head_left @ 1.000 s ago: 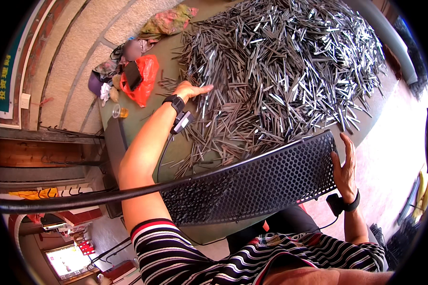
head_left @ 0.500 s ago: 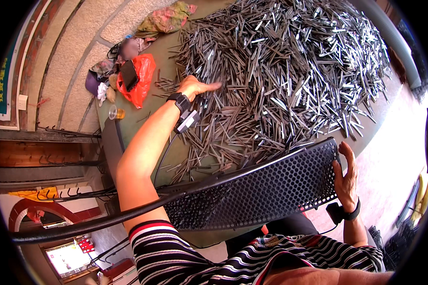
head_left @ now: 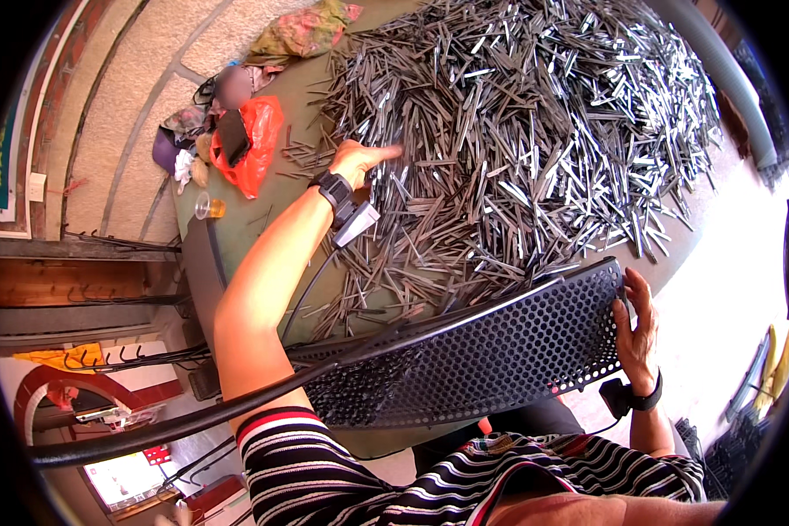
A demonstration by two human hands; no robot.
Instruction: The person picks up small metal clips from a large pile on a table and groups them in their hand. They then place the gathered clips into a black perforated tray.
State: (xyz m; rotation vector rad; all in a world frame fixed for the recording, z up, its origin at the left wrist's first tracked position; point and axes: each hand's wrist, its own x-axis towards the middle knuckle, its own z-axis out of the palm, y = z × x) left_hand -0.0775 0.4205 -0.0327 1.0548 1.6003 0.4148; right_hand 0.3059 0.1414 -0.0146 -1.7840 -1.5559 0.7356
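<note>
The rim (head_left: pixel 175 424) now dips toward nine o'clock, probably re-angling the mesh (head_left: pixel 482 373); right hand (head_left: pixel 637 324), fingers apart, touches three o'clock; left hand (head_left: pixel 356 161), among strips (head_left: pixel 517 114), is unclear.

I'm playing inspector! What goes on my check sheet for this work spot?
Surface: dull green table, largely covered.
Job's things: heap of thin, dark, shiny strips; long black perforated panel.
Clutter: crumpled red plastic bag; clear cup with amber liquid; crumpled multicoloured cloth.
Hands: left hand at the heap's left side, fingers partly hidden; right hand at the panel's right end.
Cables: thin black cable from the left wrist.
Surroundings: rough tan stone wall.
</note>
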